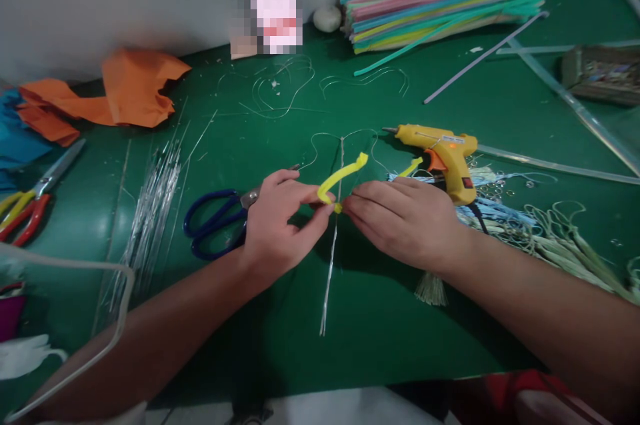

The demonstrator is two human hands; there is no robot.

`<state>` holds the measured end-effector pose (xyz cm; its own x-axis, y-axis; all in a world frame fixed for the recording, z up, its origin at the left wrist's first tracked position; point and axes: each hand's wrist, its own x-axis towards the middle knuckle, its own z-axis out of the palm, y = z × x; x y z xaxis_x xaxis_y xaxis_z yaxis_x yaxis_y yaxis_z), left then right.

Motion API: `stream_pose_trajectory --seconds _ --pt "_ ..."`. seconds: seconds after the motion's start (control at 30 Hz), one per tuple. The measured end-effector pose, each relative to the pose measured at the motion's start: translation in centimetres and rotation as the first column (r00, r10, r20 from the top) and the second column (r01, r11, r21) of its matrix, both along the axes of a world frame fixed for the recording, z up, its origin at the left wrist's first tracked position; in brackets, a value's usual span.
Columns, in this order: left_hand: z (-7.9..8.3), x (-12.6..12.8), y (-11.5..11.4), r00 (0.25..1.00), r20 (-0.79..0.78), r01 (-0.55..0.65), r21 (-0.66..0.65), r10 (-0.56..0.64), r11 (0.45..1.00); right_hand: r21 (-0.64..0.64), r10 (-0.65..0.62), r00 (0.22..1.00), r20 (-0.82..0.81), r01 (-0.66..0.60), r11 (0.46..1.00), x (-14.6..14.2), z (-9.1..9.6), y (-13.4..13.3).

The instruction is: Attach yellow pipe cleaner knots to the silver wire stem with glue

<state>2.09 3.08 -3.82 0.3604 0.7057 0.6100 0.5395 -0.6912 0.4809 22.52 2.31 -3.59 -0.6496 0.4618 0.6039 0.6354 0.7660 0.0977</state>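
Observation:
Over the green table (380, 318), my left hand (280, 222) and my right hand (405, 218) meet at a thin bundle of silver wires (331, 258). A yellow pipe cleaner (343, 175) curls up from the spot where the fingertips pinch. Both hands are closed on the wire bundle and the yellow strip where it wraps the wires. The wires run from above the hands down toward me. A small pale tassel (431, 288) shows under my right wrist.
Blue-handled scissors (215, 222) lie just left of my left hand. A yellow glue gun (443, 155) stands behind my right hand. Loose silver wires (150, 212), red-handled scissors (30, 202), orange paper (135, 88), stacked coloured pipe cleaners (440, 2) and pale tassels (560, 228) surround them.

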Motion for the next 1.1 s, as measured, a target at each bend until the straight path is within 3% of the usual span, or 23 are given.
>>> stream_pose_trajectory --seconds 0.37,0.63,0.83,1.1 --pt "-0.15 -0.03 0.07 1.000 -0.018 -0.015 -0.061 0.014 0.998 -0.010 -0.073 0.997 0.029 0.073 0.997 -0.33 0.12 -0.19" --pt "0.00 0.14 -0.16 0.999 -0.027 -0.035 -0.083 0.033 0.996 -0.003 -0.057 0.998 0.026 0.057 0.998 -0.38 0.06 -0.16" --pt "0.09 0.20 -0.22 0.999 0.036 -0.027 -0.112 0.031 0.993 0.001 -0.028 0.999 0.018 0.028 1.000 -0.28 0.12 -0.27" --pt "-0.07 0.31 -0.28 0.995 0.090 -0.034 -0.148 0.047 0.988 0.019 -0.091 0.994 0.052 0.090 0.996 -0.33 0.20 -0.30"
